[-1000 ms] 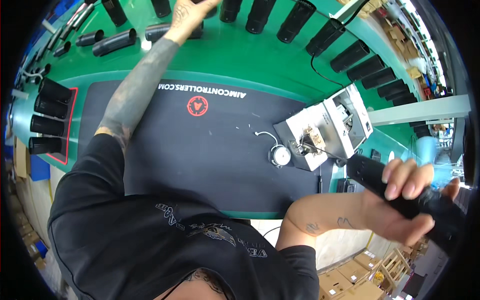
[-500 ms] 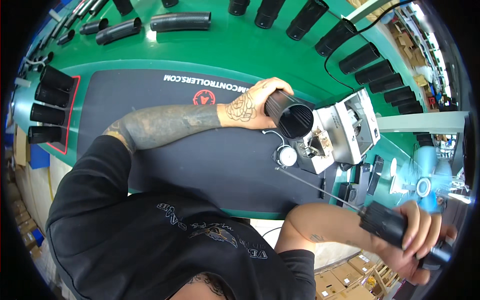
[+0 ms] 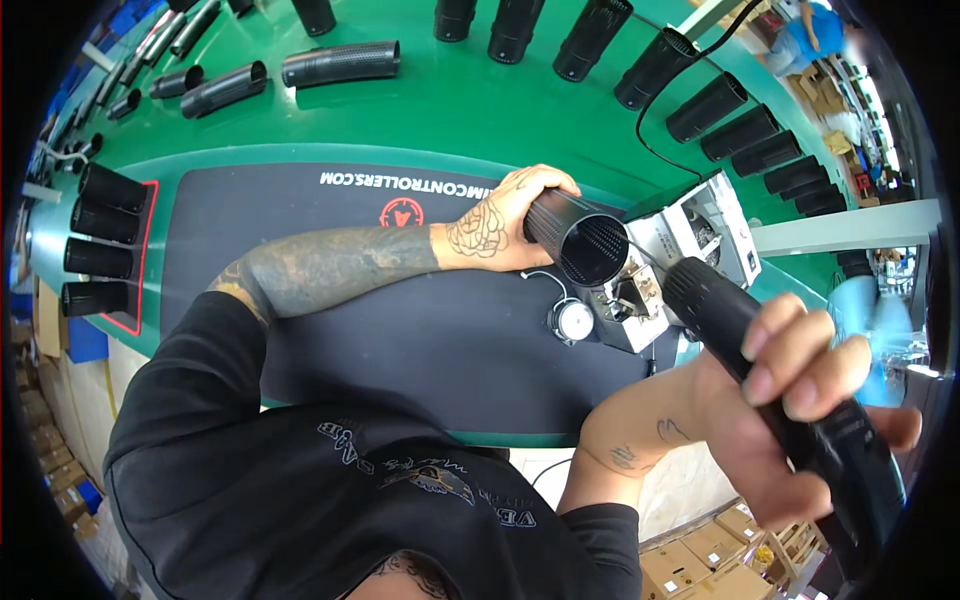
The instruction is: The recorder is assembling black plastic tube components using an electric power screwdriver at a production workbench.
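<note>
The green bench (image 3: pixel 450 115) spans the view, with a dark mat (image 3: pixel 430 350) on it. The silver machine (image 3: pixel 690 235) stands at the mat's right end. Black tubes (image 3: pixel 655 70) line the bench's far side, some upright, others lying down. The black power driver (image 3: pixel 715 310) is in the right hand (image 3: pixel 745 425), its fingers curled around the body; its thin shaft points at the held tube's open end, contact undetermined. The held tube (image 3: pixel 563 222) is above the mat, just left of the machine, mouth tilted toward the wearer. The left hand (image 3: pixel 495 222) grips its side, fingers partly closed around it, tips hidden. A round white-faced device (image 3: pixel 572 320) lies beside the machine.
</note>
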`<state>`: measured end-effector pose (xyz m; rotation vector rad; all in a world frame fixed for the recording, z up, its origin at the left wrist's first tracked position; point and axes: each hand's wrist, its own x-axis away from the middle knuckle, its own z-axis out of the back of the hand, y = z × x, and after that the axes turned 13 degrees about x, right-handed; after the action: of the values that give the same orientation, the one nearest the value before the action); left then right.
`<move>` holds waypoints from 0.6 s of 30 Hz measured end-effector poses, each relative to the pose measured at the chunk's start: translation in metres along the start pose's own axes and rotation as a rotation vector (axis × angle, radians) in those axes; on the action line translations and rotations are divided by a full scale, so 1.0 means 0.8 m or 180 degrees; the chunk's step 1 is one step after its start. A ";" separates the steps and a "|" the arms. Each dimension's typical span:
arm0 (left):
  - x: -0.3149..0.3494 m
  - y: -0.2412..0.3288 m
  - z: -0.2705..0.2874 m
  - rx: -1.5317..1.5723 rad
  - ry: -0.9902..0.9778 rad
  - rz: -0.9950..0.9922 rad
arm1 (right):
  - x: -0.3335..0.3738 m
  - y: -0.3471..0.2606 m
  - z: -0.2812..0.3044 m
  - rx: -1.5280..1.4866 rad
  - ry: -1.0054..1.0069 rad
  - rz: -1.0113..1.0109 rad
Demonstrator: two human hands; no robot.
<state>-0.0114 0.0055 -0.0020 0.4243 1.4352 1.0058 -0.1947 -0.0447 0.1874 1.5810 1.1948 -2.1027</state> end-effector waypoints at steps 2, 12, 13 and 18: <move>0.000 0.000 0.000 -0.0053 -0.0025 0.0060 | 0.001 0.006 -0.017 0.0101 -0.0030 -0.0079; -0.001 0.000 0.002 -0.0069 0.0022 0.0042 | 0.001 0.015 -0.025 0.0316 -0.0028 -0.0143; -0.002 0.001 0.001 -0.0082 0.0004 0.0042 | 0.001 0.016 -0.025 0.0294 0.0016 -0.0133; -0.003 -0.004 0.005 -0.0164 0.0014 0.0054 | 0.000 0.027 -0.043 0.0368 0.0125 -0.0029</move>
<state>-0.0066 0.0033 -0.0023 0.3973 1.4084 1.0557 -0.1575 -0.0331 0.1747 1.6764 1.1131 -2.1922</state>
